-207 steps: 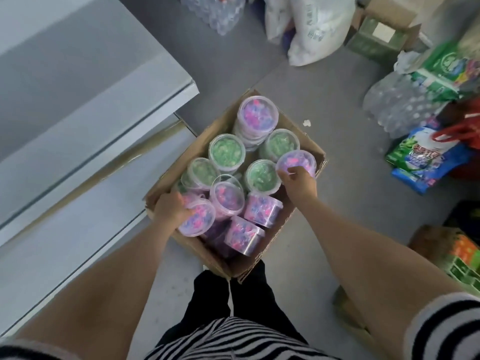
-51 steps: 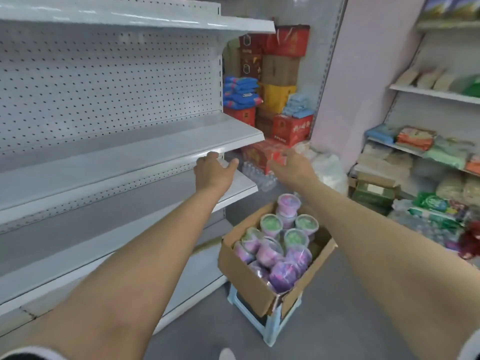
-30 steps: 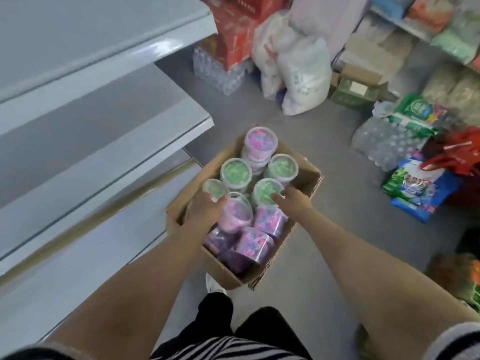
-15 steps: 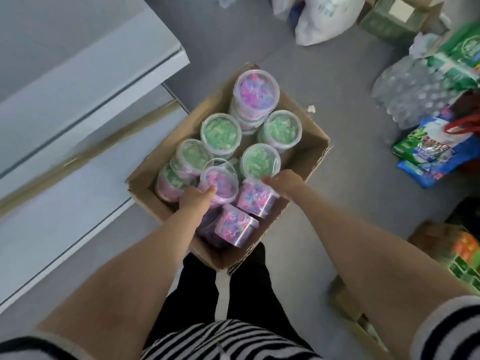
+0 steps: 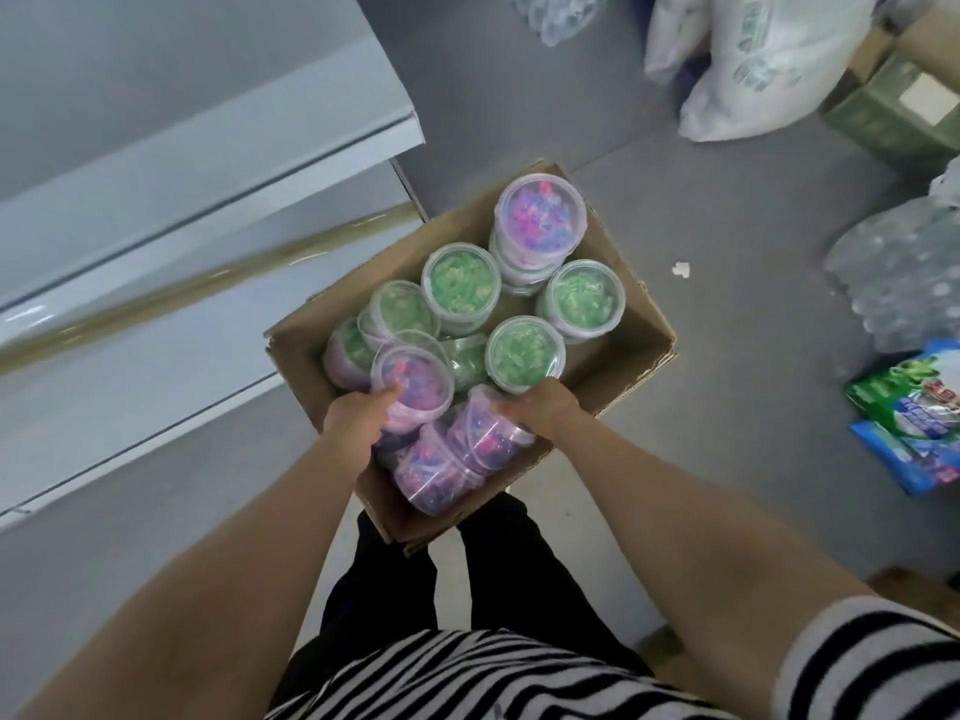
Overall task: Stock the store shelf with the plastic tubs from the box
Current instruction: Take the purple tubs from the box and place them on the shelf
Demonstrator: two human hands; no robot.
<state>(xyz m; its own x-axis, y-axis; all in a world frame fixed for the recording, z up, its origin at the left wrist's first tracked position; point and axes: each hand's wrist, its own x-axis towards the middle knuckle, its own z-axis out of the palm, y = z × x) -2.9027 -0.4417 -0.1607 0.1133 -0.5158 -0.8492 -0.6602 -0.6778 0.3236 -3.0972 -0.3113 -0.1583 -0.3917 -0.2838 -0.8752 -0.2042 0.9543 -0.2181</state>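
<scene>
Fingers of both hands curl around pink-purple tubs (image 5: 413, 387) in box (image 5: 631, 324)

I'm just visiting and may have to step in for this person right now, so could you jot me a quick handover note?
Left hand: closed on an upright pink-and-purple tub in the box.
Right hand: gripping a tilted pink-and-purple tub at the box's near side.
Neither tub is lifted clear yet.
Also in the box: green tubs and a pink stack at the far corner.
No tubs show on the visible part of the shelf.
Left to do: carry both tubs to the shelf, then the rest.
</scene>
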